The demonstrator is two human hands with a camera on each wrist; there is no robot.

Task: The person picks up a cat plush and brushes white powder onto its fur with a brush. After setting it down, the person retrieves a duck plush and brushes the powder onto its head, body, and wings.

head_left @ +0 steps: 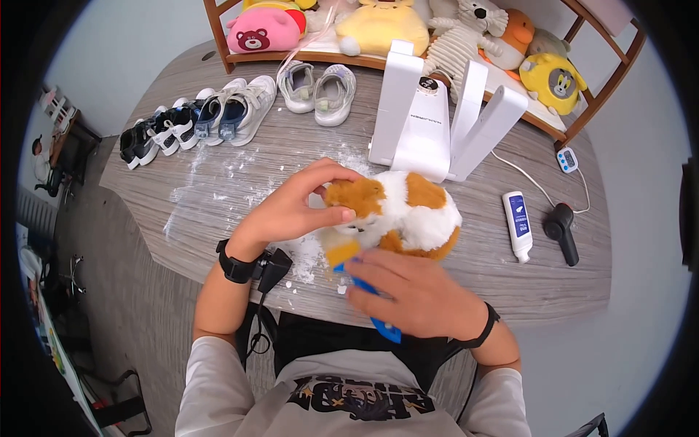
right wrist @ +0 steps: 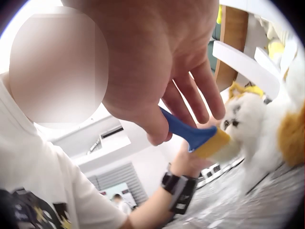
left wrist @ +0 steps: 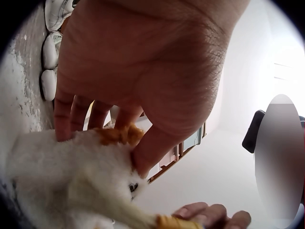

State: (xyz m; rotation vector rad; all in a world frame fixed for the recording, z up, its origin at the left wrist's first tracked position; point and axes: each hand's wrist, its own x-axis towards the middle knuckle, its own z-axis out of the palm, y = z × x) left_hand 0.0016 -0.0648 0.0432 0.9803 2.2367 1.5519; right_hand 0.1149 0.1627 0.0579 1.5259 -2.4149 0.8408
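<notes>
A soft plush toy (head_left: 397, 211), white with orange-brown patches, lies on a wood-grain tabletop (head_left: 539, 291), close to the seated person's edge. Its face points toward the person's left. The left hand (head_left: 295, 207) holds the plush toy by the head, thumb and fingers clamped on the fur. On the near side of the plush toy, the right hand (head_left: 426, 295) grips a brush (right wrist: 200, 138) between thumb and fingers. The brush has a blue handle, a yellow collar and pale bristles, which reach the fur below the toy's face; whether they press into it is hard to tell.

White powder (head_left: 309, 258) is scattered on the near side and to the left of the plush toy. Just beyond the plush toy stands a white device (head_left: 422, 131) with tall upright panels. To the right of the plush toy lie a white bottle (head_left: 518, 227) with a blue label and a black handheld device (head_left: 561, 233). Beyond the plush toy, to the left, sit a row of shoes (head_left: 211, 116). Farthest beyond the plush toy, a wooden shelf (head_left: 320, 57) carries colourful stuffed animals (head_left: 382, 29).
</notes>
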